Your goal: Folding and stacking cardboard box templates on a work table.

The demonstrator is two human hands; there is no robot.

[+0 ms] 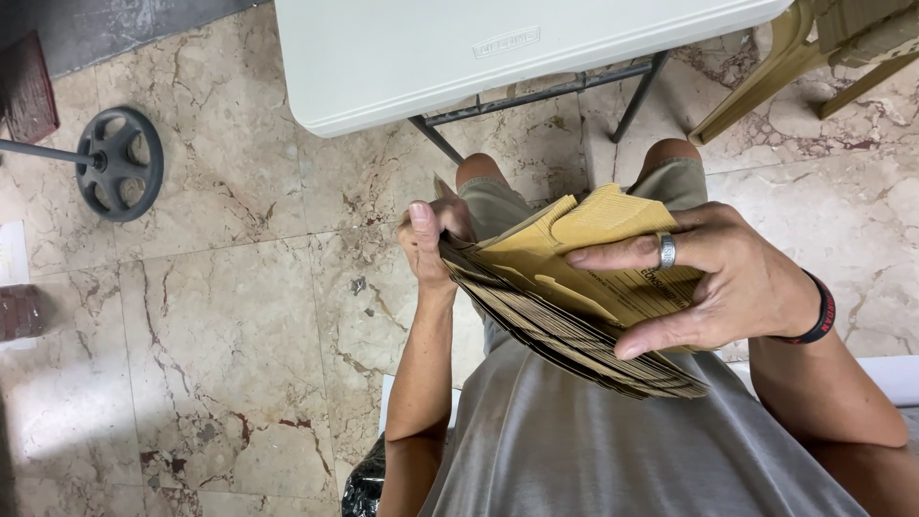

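Marble floor (239, 316) fills the view, beige tiles veined with brown, and we are looking straight down at a seated person's lap. Far left, a dark weight plate on a bar (120, 163) lies on the tiles. At the far side, a white folding worktop (402, 57) stands on grey metal legs, nothing visible on its surface.

Now to the middle: the left hand (431, 239) is clamped on the left end of a stack of flat cardboard sheets (574, 316), thumb pointing up beside the edge, fingers hidden behind the pile. The stack sits above the knees and the grey shirt, held in the air between both hands, its corrugated edges fanned toward the near side. The top sheet is a tan die-cut blank with notches and a slot.

Moving right: the right hand (728, 282) lies over the top sheet, fingers spread, a ring (666, 250) on one finger, thumb pressing the near edge of the pile. A black wristband (821, 311) circles that wrist. Far right, the tan legs of a plastic chair (766, 81) stand on the floor.
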